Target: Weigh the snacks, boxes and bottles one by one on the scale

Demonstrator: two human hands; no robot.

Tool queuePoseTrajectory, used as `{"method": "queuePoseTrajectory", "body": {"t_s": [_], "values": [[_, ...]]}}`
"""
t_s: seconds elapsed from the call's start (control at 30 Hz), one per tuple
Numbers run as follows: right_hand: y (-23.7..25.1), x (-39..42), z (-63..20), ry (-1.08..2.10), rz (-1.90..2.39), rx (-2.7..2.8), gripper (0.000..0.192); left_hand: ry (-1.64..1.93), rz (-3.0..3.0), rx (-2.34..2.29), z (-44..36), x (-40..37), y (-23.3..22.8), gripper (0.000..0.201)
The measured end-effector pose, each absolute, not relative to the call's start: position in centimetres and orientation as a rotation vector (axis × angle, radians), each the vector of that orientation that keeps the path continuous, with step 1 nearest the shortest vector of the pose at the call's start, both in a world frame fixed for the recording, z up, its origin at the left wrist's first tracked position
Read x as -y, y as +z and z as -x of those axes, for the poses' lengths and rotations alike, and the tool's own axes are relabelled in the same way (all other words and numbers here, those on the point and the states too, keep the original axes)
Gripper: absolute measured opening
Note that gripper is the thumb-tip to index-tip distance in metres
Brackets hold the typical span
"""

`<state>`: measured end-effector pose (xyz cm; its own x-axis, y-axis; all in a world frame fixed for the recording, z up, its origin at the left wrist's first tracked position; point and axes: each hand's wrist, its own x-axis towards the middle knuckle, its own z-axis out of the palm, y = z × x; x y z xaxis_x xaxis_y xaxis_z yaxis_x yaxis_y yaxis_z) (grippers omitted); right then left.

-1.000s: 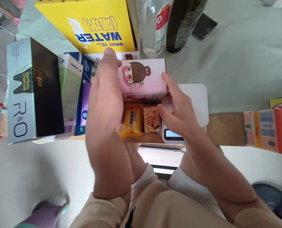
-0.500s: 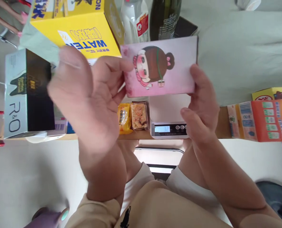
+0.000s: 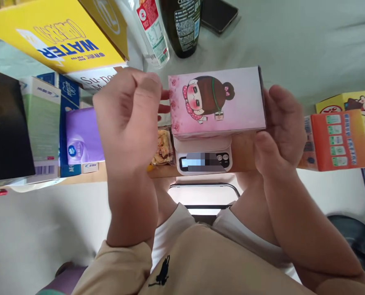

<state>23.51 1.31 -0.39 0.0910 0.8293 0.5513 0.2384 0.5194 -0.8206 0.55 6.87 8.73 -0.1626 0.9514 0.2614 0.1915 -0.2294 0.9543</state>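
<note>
I hold a pink box (image 3: 231,110) printed with a cartoon girl, lying flat between both hands. My left hand (image 3: 127,119) has curled fingers at the box's left end. My right hand (image 3: 281,131) grips its right end. The box hovers just above, or rests on, a small white kitchen scale (image 3: 204,157) at the table's near edge; I cannot tell whether they touch. A snack packet (image 3: 164,147) lies just left of the scale, partly hidden by my left hand.
On the left stand a yellow WATER box (image 3: 47,37), a black box (image 3: 4,127), a green-white box (image 3: 41,119) and a purple tissue pack (image 3: 82,135). A clear bottle (image 3: 151,32), a dark bottle (image 3: 184,24) and a phone (image 3: 219,14) are behind. An orange carton (image 3: 336,139) lies at the right.
The pink box has come up off the snack packets, swung right in both hands, and now sits low over the scale. My left hand has curled in at its left end.
</note>
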Motion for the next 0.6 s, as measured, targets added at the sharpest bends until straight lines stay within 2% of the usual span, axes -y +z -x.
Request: {"method": "queuePoseTrajectory", "body": {"t_s": [0.07, 0.23, 0.53, 0.6], "values": [[-0.4, -1.2, -23.3, 0.617, 1.011, 1.357, 0.061, 1.526, -1.453, -1.321, -0.2, -7.6, 8.2, 0.015], [-0.8, -1.9, -23.3, 0.517, 1.092, 1.192, 0.057, 1.565, -1.463, -1.254, 1.1, -8.6, 7.2, 0.013], [-0.8, -2.6, -22.4, 0.517, 1.133, 1.172, 0.058, 1.425, -1.562, -1.173, 2.7, -8.6, 6.3, 0.05], [-1.0, -2.7, -22.2, 0.511, 1.109, 1.179, 0.058, 1.409, -1.684, -1.129, 2.8, -8.4, 6.5, 0.049]]}}
